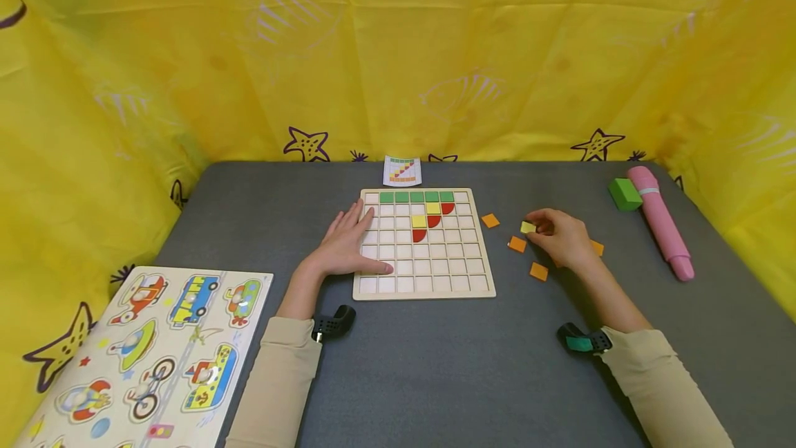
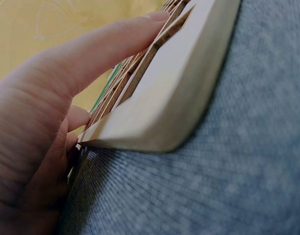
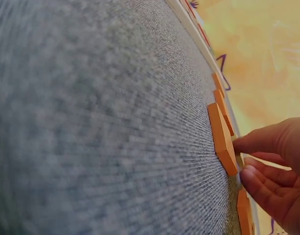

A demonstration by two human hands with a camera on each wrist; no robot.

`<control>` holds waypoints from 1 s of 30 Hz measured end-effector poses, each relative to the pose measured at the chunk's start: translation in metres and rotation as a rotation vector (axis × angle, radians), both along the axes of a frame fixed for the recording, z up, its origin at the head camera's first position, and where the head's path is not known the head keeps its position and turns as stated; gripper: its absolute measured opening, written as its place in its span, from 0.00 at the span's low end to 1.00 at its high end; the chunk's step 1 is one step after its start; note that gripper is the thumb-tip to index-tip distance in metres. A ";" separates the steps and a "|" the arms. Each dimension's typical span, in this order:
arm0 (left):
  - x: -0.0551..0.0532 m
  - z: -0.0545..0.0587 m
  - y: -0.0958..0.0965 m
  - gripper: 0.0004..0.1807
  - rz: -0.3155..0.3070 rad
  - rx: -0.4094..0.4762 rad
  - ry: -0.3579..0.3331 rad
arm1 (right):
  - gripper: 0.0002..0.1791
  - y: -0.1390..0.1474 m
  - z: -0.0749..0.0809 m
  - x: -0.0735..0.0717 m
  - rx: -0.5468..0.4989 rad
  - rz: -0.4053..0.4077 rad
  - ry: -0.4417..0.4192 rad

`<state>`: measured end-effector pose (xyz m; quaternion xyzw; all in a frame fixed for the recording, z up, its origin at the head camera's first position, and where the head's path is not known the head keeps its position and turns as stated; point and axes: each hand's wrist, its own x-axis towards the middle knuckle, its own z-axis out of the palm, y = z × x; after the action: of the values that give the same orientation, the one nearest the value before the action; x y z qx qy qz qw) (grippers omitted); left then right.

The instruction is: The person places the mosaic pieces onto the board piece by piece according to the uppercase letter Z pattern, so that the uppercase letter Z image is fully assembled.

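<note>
My left hand (image 1: 340, 247) lies on the left side of a wooden grid board (image 1: 429, 295), thumb and fingers stretched over its edge. In the left wrist view the thumb rests on the board's frame and grid. Green squares (image 1: 417, 196) line the top row. Below them sit two yellow squares (image 1: 419, 221) and three red quarter-round pieces (image 1: 419, 235) in a diagonal. Right of the board, my right hand (image 1: 564, 239) pinches a yellow square tile (image 1: 528, 227) between thumb and fingertips. Several orange square tiles (image 1: 538, 272) lie around that hand; one (image 3: 222, 139) appears close to its fingers.
A small pattern card (image 1: 402, 171) lies behind the board. At the right are a green block (image 1: 624, 194) and a pink cylindrical case (image 1: 662, 223). A vehicle puzzle board (image 1: 168, 337) lies front left. Yellow cloth (image 1: 398, 75) hangs around the grey table (image 1: 448, 379).
</note>
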<state>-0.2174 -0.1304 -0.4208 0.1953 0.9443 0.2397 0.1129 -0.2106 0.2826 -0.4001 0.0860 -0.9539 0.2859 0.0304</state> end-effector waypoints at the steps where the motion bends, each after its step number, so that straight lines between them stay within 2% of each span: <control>1: 0.000 0.000 0.000 0.68 0.001 0.000 0.001 | 0.17 0.000 0.000 0.000 0.007 -0.001 0.004; 5: 0.001 0.001 0.000 0.68 -0.003 0.005 0.005 | 0.17 -0.004 -0.001 0.000 0.006 -0.005 0.012; 10: 0.001 0.002 0.001 0.68 -0.010 0.015 0.010 | 0.18 -0.017 0.001 -0.001 -0.057 0.012 -0.003; 22: 0.000 0.001 0.001 0.68 -0.004 -0.005 -0.008 | 0.18 -0.079 -0.002 -0.004 -0.241 0.096 -0.160; 30: 0.000 0.001 0.002 0.68 0.004 -0.015 -0.011 | 0.10 -0.123 0.000 -0.005 -0.301 0.225 -0.172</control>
<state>-0.2174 -0.1289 -0.4199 0.1911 0.9459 0.2337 0.1190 -0.2158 0.1597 -0.3996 0.1617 -0.8840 0.4329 -0.0707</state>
